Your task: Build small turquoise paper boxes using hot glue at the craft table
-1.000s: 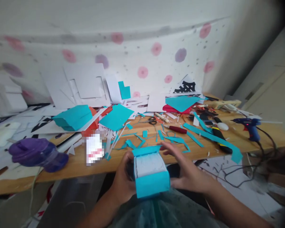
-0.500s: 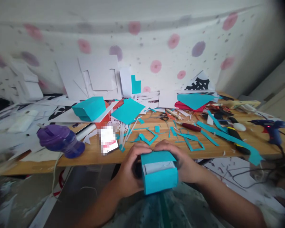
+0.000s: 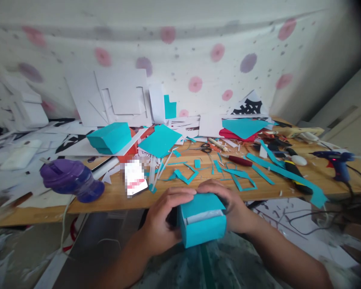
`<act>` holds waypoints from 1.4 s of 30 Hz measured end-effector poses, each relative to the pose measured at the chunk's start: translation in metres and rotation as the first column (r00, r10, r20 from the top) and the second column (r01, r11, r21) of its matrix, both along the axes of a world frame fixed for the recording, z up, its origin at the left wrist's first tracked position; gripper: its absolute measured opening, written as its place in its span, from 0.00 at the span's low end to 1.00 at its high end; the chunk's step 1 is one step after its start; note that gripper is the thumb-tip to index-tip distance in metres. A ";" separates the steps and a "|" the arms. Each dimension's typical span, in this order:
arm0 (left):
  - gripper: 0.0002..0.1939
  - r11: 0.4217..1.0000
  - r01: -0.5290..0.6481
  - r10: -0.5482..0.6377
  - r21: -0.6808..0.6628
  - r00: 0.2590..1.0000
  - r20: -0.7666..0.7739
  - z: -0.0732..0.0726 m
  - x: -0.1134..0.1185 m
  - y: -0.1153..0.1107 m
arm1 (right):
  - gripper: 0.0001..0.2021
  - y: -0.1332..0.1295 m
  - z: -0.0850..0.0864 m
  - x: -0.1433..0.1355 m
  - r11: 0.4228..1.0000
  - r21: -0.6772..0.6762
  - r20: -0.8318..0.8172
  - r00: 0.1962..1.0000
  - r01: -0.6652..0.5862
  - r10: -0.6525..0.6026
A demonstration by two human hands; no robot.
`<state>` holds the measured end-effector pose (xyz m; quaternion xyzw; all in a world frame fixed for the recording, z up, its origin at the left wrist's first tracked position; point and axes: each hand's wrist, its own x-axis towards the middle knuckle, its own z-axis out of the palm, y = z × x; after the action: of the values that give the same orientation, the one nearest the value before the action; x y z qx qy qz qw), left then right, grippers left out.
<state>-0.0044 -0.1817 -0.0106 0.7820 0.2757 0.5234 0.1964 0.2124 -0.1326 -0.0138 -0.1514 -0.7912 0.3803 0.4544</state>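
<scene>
A small turquoise box is held between both hands, in front of the table's near edge. A pale strip shows through a gap between its top flap and its front face. My left hand grips the box's left side, fingers over the top edge. On the right side, my right hand is wrapped round it, with fingers along the upper back edge. Turquoise paper strips lie on the table beyond the hands.
A purple bottle stands left, near a phone. Behind are a larger turquoise box and a turquoise sheet. At right lie a red-handled tool, a yellow-black tool and a blue glue gun.
The view has shifted slightly, so the table items sit further left. The box's top flap is lower over the pale strip, and the gap looks narrower. Both hands still hold the box.
</scene>
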 end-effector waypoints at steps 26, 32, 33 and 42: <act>0.18 0.960 -0.033 0.084 0.279 0.982 -0.172 0.016 -0.003 0.003 | 0.28 0.000 0.002 0.003 0.899 0.438 0.051 0.998 0.019 -0.045; 0.18 0.957 -0.056 0.109 0.283 0.979 -0.174 0.021 -0.003 0.003 | 0.28 -0.005 -0.002 0.002 0.856 0.511 0.009 0.996 0.075 -0.093; 0.18 0.957 -0.049 0.100 0.285 0.981 -0.168 0.022 -0.002 0.003 | 0.28 -0.006 -0.002 0.002 0.862 0.501 0.002 0.996 0.080 -0.093; 0.17 0.943 -0.056 0.099 0.329 0.989 -0.114 0.018 -0.002 0.003 | 0.35 -0.007 0.012 0.002 0.951 0.297 0.063 0.996 -0.084 0.069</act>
<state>-0.0065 -0.1789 0.0077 0.8244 0.2285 0.5172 0.0261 0.2145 -0.1400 -0.0020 -0.0597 -0.8565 0.2692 0.4364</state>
